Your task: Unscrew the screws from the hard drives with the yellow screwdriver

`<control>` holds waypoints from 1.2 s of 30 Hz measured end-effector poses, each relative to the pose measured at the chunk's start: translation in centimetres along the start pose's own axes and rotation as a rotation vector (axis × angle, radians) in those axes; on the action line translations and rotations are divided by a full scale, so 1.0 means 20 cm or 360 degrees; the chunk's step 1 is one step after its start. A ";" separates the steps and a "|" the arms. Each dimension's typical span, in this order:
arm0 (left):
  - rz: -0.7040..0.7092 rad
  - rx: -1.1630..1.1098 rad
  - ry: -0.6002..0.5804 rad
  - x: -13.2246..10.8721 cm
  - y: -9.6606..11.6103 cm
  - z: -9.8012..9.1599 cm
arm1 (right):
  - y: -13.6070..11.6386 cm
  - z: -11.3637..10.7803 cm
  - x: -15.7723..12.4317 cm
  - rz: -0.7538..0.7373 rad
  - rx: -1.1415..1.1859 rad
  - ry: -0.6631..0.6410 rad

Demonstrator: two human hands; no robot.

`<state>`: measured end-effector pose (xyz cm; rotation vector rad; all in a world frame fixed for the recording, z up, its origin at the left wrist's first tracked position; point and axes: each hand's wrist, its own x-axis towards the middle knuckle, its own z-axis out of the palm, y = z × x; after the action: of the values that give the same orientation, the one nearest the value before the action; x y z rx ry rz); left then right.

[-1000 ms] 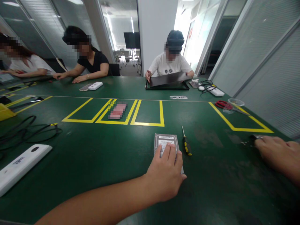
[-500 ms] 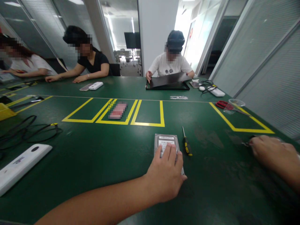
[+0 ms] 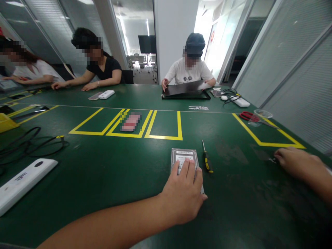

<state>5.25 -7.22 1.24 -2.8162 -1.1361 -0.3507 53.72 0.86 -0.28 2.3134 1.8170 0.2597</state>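
My left hand (image 3: 184, 190) lies over a silver hard drive (image 3: 184, 152) on the green table, its fingers across the white label and the thumb at the near right edge. Just right of the drive is a screwdriver (image 3: 206, 160) with a black and yellow handle, its shaft pointing away from me. Far to the right, my right hand (image 3: 295, 160) is low at the tabletop with curled fingers. Small shiny bits (image 3: 272, 159) show by its fingertips, too small to name. What those fingers hold is hidden.
Yellow tape outlines (image 3: 163, 138) mark the table; a blurred-out phone-like thing (image 3: 131, 122) lies in one. Red-handled scissors (image 3: 249, 116) and a clear plastic cup (image 3: 261, 114) sit at right. A white power bank (image 3: 28, 183) and black cable (image 3: 52, 152) are left. Several people sit opposite.
My right hand has shifted slightly and its fingers have curled more at the tabletop, with small shiny bits now showing beside them. The left hand and hard drive have stayed put.
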 end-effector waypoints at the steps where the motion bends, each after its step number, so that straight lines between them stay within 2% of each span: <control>1: -0.0002 -0.0001 -0.0001 0.00 0.00 0.00 | 0.00 -0.01 0.00 0.0003 0.0036 -0.0044; 6: -0.0010 -0.0018 -0.0001 0.00 0.00 0.00 | 0.01 -0.08 0.00 0.0032 0.0191 -0.0199; 12: -0.0018 -0.0030 0.0004 -0.01 0.00 0.01 | -0.11 -0.25 -0.02 0.0064 0.0250 -0.0062; 16: -0.0019 -0.0028 0.0006 -0.01 0.00 0.01 | -0.35 -0.44 -0.12 -0.0125 0.0309 0.0100; 18: -0.0015 -0.0033 0.0006 -0.01 0.00 0.01 | -0.53 -0.57 -0.21 -0.0265 0.0453 0.0290; 20: -0.0014 -0.0036 0.0010 -0.01 0.00 0.01 | -0.71 -0.68 -0.31 -0.0439 0.0633 0.0373; 23: -0.0021 -0.0031 0.0013 -0.01 0.00 0.01 | -0.96 -0.78 -0.47 -0.0726 0.0797 0.0548; 26: -0.0023 -0.0037 0.0001 -0.01 0.00 0.00 | -1.13 -0.81 -0.59 -0.0917 0.0832 0.0582; 30: -0.0020 -0.0039 -0.0008 -0.01 0.00 0.01 | -1.25 -0.78 -0.68 -0.1038 0.0823 0.0649; 33: -0.0021 -0.0029 -0.0003 0.00 0.00 0.00 | -1.25 -0.72 -0.66 -0.1033 0.0842 0.0655; 36: -0.0018 -0.0018 0.0006 0.00 0.00 0.00 | -1.16 -0.64 -0.61 -0.0901 0.0804 0.0613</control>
<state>5.20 -7.19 1.30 -2.8185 -1.1538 -0.3648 25.90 -5.03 5.93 1.9785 2.9246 0.1790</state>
